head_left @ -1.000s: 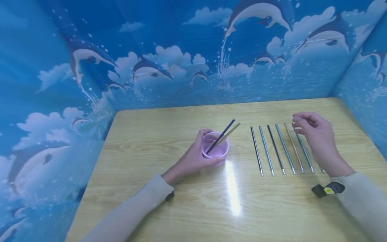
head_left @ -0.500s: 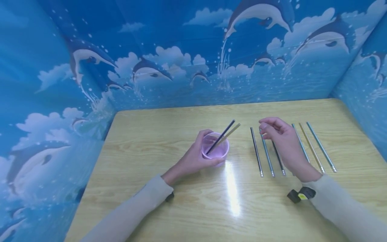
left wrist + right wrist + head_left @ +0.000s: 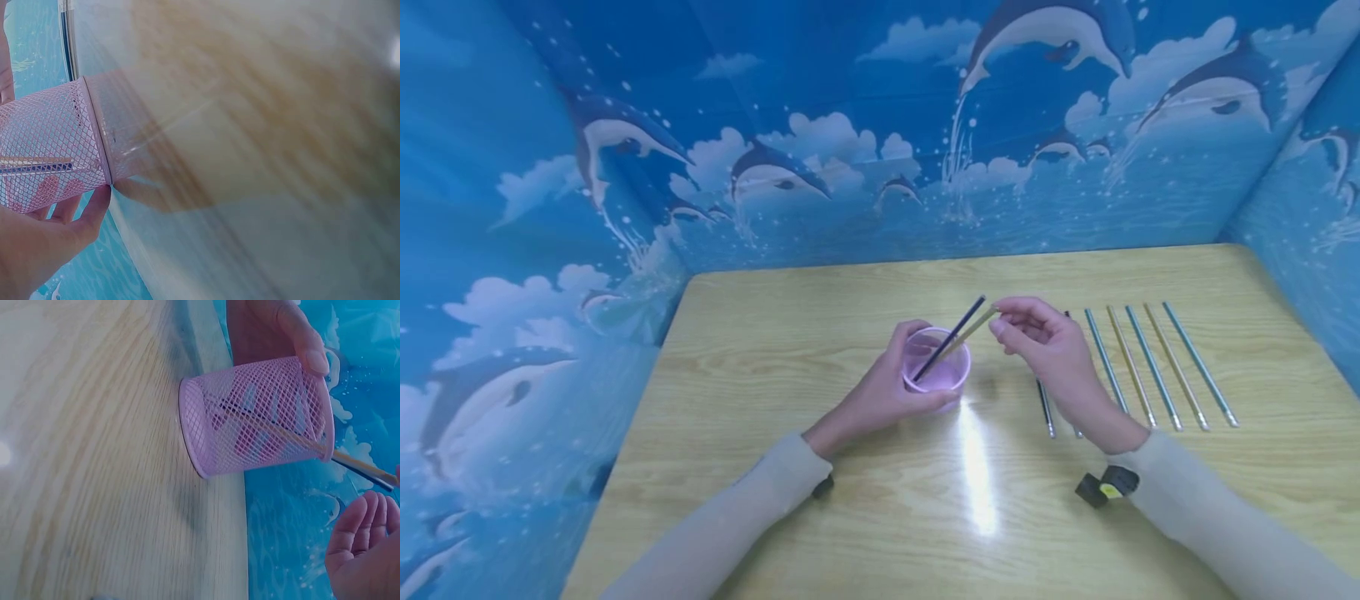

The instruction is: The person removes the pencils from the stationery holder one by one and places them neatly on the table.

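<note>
In the head view my left hand (image 3: 898, 385) holds a pink mesh pencil cup (image 3: 956, 398) round its side, thumb across the near side. A dark pencil (image 3: 967, 314) and a gold pencil (image 3: 979, 322) lean out of the cup to the right. My right hand (image 3: 1058, 358) is just right of the cup, thumb and forefinger slightly apart, fingertips right at the gold pencil's upper end. In the right wrist view its other fingers (image 3: 369, 528) curve below both pencils. The left wrist view shows my left fingers (image 3: 94, 212) against the mesh near the cup's base.
Pencils lie in a row right of the cup: a black pencil (image 3: 1046, 410) partly under my right hand, then a blue pencil (image 3: 1105, 358), a gold pencil (image 3: 1131, 367) and several more. Dolphin-print sheets (image 3: 850, 208) stand behind the wooden table (image 3: 760, 350) and at its sides.
My right hand has moved left from the right end of the pencil row, over the row, to the pencils in the cup. My left hand and the cup stay in place.
</note>
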A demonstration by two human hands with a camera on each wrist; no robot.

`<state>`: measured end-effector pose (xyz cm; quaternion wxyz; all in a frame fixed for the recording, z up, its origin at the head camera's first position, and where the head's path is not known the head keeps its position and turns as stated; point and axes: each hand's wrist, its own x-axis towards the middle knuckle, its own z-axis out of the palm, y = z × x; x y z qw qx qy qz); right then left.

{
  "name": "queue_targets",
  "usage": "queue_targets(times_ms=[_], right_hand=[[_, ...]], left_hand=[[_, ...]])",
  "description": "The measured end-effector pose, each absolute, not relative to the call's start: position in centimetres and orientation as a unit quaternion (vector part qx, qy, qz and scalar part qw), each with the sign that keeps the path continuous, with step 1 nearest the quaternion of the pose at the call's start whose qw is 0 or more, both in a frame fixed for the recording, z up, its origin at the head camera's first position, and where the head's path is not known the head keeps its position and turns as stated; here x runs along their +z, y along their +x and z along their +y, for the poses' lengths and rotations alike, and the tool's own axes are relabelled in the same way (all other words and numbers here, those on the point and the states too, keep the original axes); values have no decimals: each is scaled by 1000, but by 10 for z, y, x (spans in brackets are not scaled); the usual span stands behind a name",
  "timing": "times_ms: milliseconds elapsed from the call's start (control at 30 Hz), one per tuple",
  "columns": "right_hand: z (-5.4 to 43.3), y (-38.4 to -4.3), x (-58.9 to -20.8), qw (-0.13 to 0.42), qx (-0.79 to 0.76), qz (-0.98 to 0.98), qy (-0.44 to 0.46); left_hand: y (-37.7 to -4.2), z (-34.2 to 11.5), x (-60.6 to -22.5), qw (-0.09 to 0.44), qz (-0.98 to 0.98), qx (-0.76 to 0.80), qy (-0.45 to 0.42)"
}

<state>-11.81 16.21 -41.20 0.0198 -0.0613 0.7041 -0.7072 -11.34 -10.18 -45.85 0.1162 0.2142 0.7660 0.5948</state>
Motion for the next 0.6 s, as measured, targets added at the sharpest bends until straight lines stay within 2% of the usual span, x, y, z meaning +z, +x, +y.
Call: queue_targets(times_ms=[300,600], right_hand=[[148,-118,-414,19,-685,726,-61],[145,-115,-404,-8,-706,705,-67]], left_hand=[[-115,-100,-458,117,764,596,217],[-113,-102,-457,118,769,590,218]])
